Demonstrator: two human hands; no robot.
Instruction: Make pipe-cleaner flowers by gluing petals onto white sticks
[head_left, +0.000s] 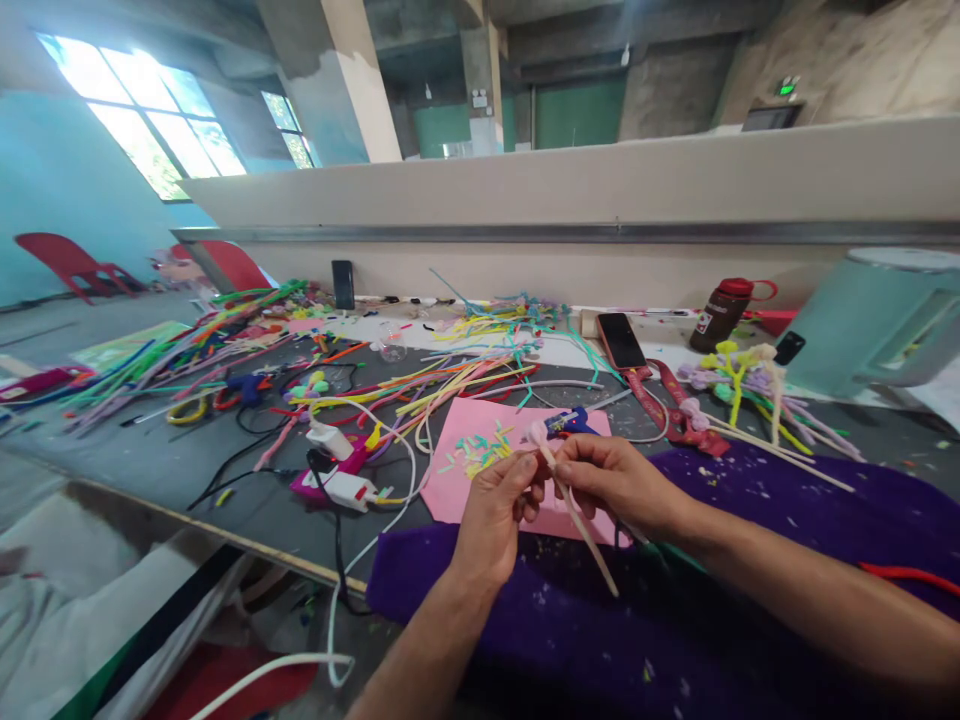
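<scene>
Over a pink sheet [454,428], my left hand [491,520] pinches the upper part of a cream pipe-cleaner stem [589,548]. From the other side, my right hand [619,482] has its fingers closed on the same stem just below the top. A pale pink fuzzy tuft [536,433] sits at the stem's upper end, while the lower end slants down toward me. Short cut pipe-cleaner pieces [486,450], yellow and green, lie on the sheet left of my hands. Behind the tuft rests a blue glue gun [571,421], partly hidden by my right hand.
Purple cloth [547,640] covers the near edge. A magenta power strip [330,480] with cables lies left, near pipe-cleaner bundles [161,365]. A phone [621,340], brown bottle [720,315], finished-looking fuzzy flowers [731,380] and teal jug [855,320] stand or lie right.
</scene>
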